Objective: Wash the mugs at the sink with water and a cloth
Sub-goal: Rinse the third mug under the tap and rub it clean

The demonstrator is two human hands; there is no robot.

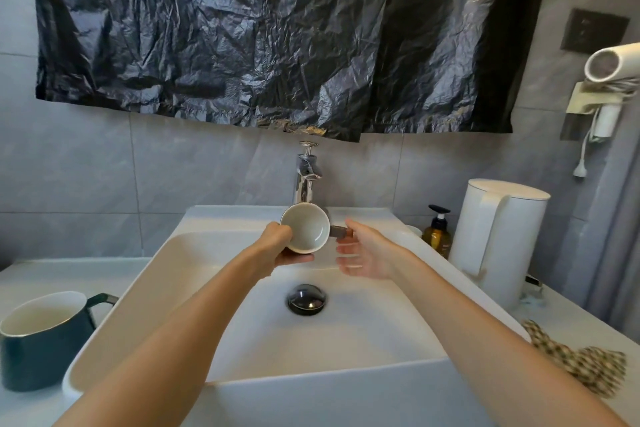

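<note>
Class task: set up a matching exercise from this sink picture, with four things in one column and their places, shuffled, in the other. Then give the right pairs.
Things
1 tilted mug
2 dark green mug
3 checked cloth
4 white kettle

Places
A counter, left of the sink
B counter, right back, beside the amber pump bottle
C in the left hand, below the tap
D counter, right front

Pairs: 1-C, 2-A, 3-D, 4-B
</note>
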